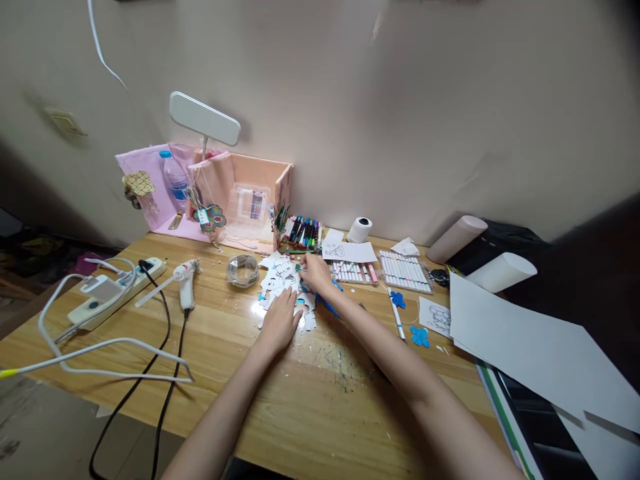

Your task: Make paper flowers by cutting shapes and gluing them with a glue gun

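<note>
Cut white paper scraps (pixel 273 272), some with black line drawings and blue bits, lie in a loose pile at the middle of the wooden table. My left hand (pixel 280 320) rests flat on the near part of this pile, its fingers stretched forward. At the pile's far right edge is my right hand (pixel 316 273), its fingers bent together near a small green piece; whether they hold it is too small to tell. Blue cut material (pixel 327 305) lies partly under my right forearm. Just beyond my right hand stands a set of coloured markers (pixel 304 232).
A tape roll (pixel 243 271), a glue gun (pixel 187 287) and a power strip (pixel 115 293) with cables lie left. Pink boxes (pixel 255 167) stand behind. Marker trays (pixel 405 271), blue flower shapes (pixel 419 336) and large white sheets (pixel 530 347) are right.
</note>
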`<state>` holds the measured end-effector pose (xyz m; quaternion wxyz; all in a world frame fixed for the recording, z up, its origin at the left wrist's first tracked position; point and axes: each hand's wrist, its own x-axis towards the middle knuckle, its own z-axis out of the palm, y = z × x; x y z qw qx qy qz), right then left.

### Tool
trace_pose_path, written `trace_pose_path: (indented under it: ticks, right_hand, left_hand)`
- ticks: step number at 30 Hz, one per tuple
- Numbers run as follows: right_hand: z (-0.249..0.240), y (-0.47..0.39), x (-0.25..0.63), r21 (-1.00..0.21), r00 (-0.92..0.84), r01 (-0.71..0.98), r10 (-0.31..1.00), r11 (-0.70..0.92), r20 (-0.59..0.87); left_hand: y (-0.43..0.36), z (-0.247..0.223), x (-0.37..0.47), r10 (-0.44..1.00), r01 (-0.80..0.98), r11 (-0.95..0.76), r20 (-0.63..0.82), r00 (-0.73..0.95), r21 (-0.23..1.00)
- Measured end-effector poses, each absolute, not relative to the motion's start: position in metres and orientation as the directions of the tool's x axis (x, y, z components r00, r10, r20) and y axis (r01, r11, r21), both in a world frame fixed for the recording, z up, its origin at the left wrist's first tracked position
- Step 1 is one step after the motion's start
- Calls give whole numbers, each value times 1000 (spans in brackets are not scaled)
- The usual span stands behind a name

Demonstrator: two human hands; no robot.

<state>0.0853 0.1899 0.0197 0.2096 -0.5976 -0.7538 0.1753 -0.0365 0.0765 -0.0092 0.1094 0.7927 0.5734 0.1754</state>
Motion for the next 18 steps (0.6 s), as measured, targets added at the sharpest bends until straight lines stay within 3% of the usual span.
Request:
trace_pose_path:
  ticks: [8, 15, 18]
  right_hand:
    - [50, 199, 123, -793, -129, 597, 990, 122, 55]
    - [79, 175, 156, -899, 116, 417, 974, 129, 194]
    - [77, 167, 165, -943, 189, 312, 966, 113, 178]
  left_hand:
    - [76, -9, -47, 961, 823, -274, 167, 219, 498]
    - [76, -4, -49, 969, 745, -247, 176, 175, 619]
    - [75, -1, -44, 972, 639, -237, 184, 149, 732]
